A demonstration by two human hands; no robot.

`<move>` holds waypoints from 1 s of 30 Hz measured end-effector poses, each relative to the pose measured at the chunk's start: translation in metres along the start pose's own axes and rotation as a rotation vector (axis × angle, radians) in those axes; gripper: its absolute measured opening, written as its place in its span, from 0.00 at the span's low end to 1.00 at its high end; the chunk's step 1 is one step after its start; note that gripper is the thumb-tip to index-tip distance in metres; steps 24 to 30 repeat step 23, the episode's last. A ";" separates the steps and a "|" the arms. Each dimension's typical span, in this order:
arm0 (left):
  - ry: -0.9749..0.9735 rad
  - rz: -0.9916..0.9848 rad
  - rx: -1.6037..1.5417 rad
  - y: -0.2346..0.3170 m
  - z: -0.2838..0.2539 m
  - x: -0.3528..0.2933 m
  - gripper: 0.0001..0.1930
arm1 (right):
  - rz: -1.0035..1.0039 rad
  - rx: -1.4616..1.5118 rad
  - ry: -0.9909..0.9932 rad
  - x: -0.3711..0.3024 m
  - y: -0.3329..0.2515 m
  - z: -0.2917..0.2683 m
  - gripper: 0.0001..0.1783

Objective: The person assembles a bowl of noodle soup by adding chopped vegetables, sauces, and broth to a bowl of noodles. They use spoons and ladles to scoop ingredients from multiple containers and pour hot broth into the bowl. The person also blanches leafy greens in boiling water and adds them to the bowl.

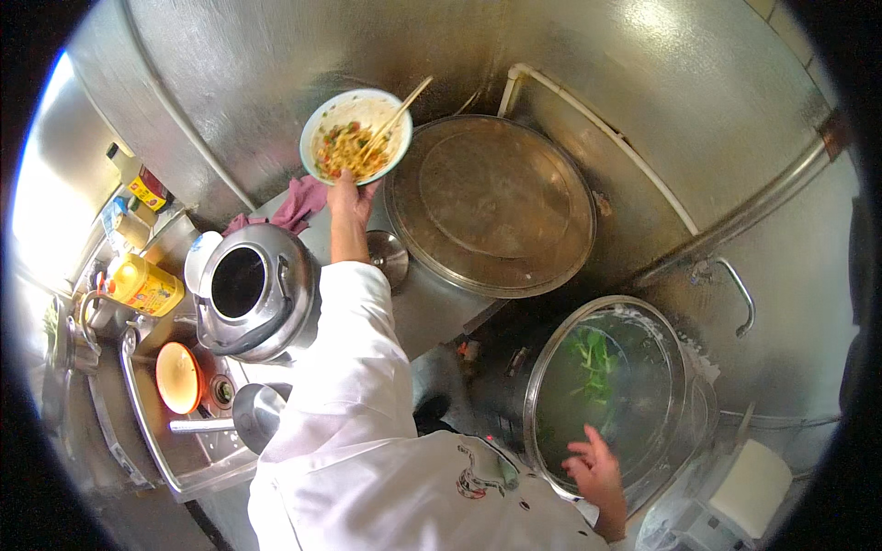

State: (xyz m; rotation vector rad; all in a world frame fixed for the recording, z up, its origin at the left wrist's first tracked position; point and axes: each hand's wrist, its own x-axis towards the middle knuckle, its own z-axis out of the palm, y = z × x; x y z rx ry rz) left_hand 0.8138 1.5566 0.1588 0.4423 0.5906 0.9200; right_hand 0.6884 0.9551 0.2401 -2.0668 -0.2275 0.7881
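Note:
My left hand (352, 196) reaches far forward and grips the near rim of a white bowl (356, 138) filled with noodles and bits of vegetable. A pair of chopsticks (401, 111) leans in the bowl. My right hand (595, 470) hovers with fingers spread over the near edge of a large metal pot (606, 390); the pot holds cloudy water with green leaves (593, 360) floating in it. That hand holds nothing.
A big round metal lid (491, 202) covers a vessel beside the bowl, with a small lid (388, 257) near it. A steel kettle (253, 289), pink cloth (299, 202), yellow bottle (142, 285), and a sink with an orange bowl (179, 376) and ladle (253, 413) lie left.

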 end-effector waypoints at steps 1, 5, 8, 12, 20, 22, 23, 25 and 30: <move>-0.091 0.017 -0.003 0.002 0.012 -0.018 0.19 | -0.024 0.078 -0.006 0.006 -0.010 0.000 0.32; -0.302 -0.055 0.055 0.011 0.052 -0.099 0.20 | -0.118 0.374 -0.130 0.042 -0.055 -0.004 0.38; -0.466 -0.222 0.183 0.005 0.062 -0.170 0.21 | -0.207 0.624 -0.175 0.072 -0.078 -0.012 0.39; -0.539 -0.489 0.217 -0.009 0.057 -0.264 0.24 | -0.361 0.852 -0.205 0.098 -0.089 -0.006 0.49; -0.772 -0.841 0.616 -0.057 0.023 -0.363 0.29 | -0.244 1.218 0.193 0.052 -0.041 -0.003 0.36; -0.795 -0.936 0.572 -0.067 0.022 -0.364 0.29 | -0.288 1.342 0.145 0.038 -0.026 -0.012 0.36; -0.820 -0.997 0.605 -0.070 0.023 -0.361 0.41 | -0.411 1.332 0.044 0.029 -0.019 -0.019 0.46; -0.820 -0.997 0.605 -0.070 0.023 -0.361 0.41 | -0.411 1.332 0.044 0.029 -0.019 -0.019 0.46; -0.820 -0.997 0.605 -0.070 0.023 -0.361 0.41 | -0.411 1.332 0.044 0.029 -0.019 -0.019 0.46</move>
